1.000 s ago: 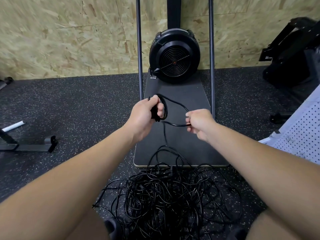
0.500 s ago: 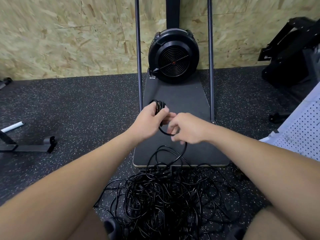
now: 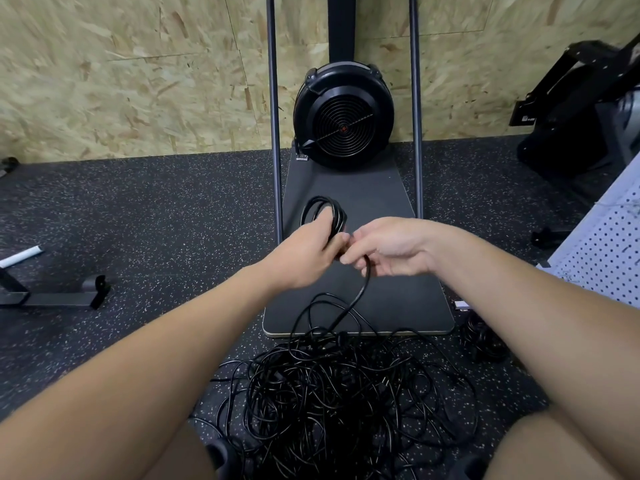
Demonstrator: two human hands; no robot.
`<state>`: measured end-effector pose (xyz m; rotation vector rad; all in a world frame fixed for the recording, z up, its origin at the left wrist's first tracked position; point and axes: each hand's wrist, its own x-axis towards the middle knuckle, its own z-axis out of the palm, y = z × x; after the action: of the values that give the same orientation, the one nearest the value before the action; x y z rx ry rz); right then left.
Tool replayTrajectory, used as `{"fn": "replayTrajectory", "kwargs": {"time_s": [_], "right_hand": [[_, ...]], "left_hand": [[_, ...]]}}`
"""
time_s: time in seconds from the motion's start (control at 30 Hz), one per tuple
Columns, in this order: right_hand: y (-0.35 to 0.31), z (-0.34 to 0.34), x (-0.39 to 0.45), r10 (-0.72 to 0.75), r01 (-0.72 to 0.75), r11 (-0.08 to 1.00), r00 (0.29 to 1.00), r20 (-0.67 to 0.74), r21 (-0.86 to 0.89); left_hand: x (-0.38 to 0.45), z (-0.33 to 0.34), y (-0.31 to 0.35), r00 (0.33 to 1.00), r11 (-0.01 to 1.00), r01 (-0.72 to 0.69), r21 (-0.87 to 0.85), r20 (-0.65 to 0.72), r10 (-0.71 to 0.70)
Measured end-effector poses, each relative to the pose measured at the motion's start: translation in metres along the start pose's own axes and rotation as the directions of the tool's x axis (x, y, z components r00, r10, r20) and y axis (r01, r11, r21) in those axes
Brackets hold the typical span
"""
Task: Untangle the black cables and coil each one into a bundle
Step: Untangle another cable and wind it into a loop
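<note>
— What is each grip doing at the centre of the frame?

— The left hand point(image 3: 304, 254) is grasping a small coil point(image 3: 323, 211) of black cable, its fingers curling round the bundled loops, which are standing up above the knuckles. The right hand point(image 3: 391, 249) is pinching the cable strand point(image 3: 363, 285) just beside that coil, fingertips touching the left hand's fingers.

— And where is that strand running?

— It is dropping from under the right hand, down the middle of the frame, and joining the tangled pile of cables point(image 3: 339, 400) that is lying on the speckled floor point(image 3: 156, 216) in the lower centre, between the person's knees.

— What is sitting behind the hands?

— A dark platform point(image 3: 377, 188) is lying flat on the floor, its near edge touching the top of the pile. At its far end a round black fan housing point(image 3: 343, 116) is standing upright between two thin vertical poles point(image 3: 273, 133), against a chipboard wall point(image 3: 121, 71) filling the upper frame.

— Anything at the edges?

— A black metal foot point(image 3: 62, 296) is lying at the left edge, a white perforated panel point(image 3: 606, 251) is showing at the right edge, and black equipment point(image 3: 581, 109) is sitting in the upper right.
</note>
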<state>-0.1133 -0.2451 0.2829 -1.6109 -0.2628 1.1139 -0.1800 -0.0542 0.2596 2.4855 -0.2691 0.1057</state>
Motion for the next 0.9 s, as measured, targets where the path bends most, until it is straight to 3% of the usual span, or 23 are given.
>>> {"fn": "replayTrajectory", "kwargs": {"time_s": [0.1, 0.2, 0.33, 0.47, 0.6, 0.67, 0.73, 0.9], "right_hand": [[0.004, -0.006, 0.000, 0.021, -0.044, 0.978, 0.993, -0.113, -0.206], [0.007, -0.018, -0.002, -0.172, 0.015, 0.892, 0.935, -0.309, -0.453], [0.002, -0.034, -0.008, -0.522, 0.172, 0.680, 0.796, -0.307, -0.713], [0.006, -0.038, -0.004, -0.684, 0.085, 0.408, 0.688, -0.243, -0.909], [0.009, -0.040, 0.003, -0.737, 0.160, 0.264, 0.670, -0.091, -0.951], [0.007, -0.039, 0.005, -0.759, 0.193, 0.238, 0.649, -0.059, -0.952], [0.003, -0.038, 0.006, -0.769, 0.162, 0.146, 0.640, -0.009, -0.976], [-0.003, -0.033, 0.009, -0.607, 0.057, 0.032, 0.795, 0.026, -0.998]], "left_hand": [[-0.003, 0.002, -0.001, 1.000, 0.999, 0.016, 0.041, 0.017, -0.017], [-0.005, 0.000, -0.007, 0.997, 0.996, 0.065, 0.054, 0.044, -0.067], [-0.005, -0.006, -0.018, 0.994, 0.995, 0.098, -0.036, 0.052, -0.096], [-0.002, -0.005, -0.016, 0.995, 0.962, 0.094, -0.258, 0.003, -0.096], [-0.002, -0.014, -0.010, 0.996, 0.858, 0.073, -0.508, 0.001, -0.084], [-0.002, -0.020, -0.004, 0.998, 0.822, 0.057, -0.566, 0.002, -0.068], [-0.004, -0.025, 0.001, 0.997, 0.812, 0.055, -0.581, -0.007, -0.072], [-0.008, -0.019, 0.000, 0.997, 0.764, 0.075, -0.641, 0.022, -0.079]]}}
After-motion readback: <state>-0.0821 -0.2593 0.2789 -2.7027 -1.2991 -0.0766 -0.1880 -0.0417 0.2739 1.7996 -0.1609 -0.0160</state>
